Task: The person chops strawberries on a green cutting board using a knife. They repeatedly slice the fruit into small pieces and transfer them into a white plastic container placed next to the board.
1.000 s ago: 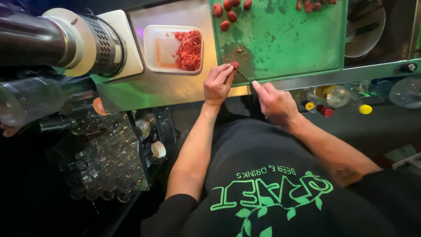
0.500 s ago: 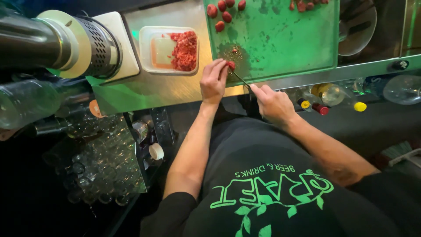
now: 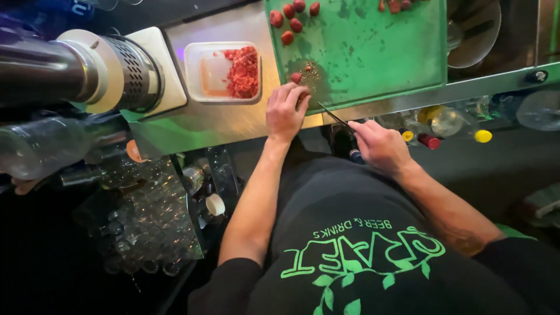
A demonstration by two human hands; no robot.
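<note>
1. Head view is looking straight down: nearest the camera, a black shirt (image 3: 373,251) with green lettering and a leaf design is filling the lower frame.
2. Right hand (image 3: 380,146) is closing around the handle of a thin knife (image 3: 333,114), whose blade is angling up toward the board's near edge.
3. Left hand (image 3: 286,109) is pressing curled fingers down on a small red strawberry piece (image 3: 296,77) at the near left corner of the green cutting board (image 3: 373,52); the fingers are pinning the piece, not wrapping it.
4. Below the counter edge to the right, bottles with yellow and red caps (image 3: 431,137) are lying on their sides.
5. Left of the board, a white rectangular tub (image 3: 213,73) is sitting on the steel counter (image 3: 204,125), holding chopped red fruit along its right side.
6. Further out, whole strawberries (image 3: 291,17) are clustering at the board's far left corner.
7. At far left, a round metal machine with a perforated collar (image 3: 116,70) is lying beside the tub.
</note>
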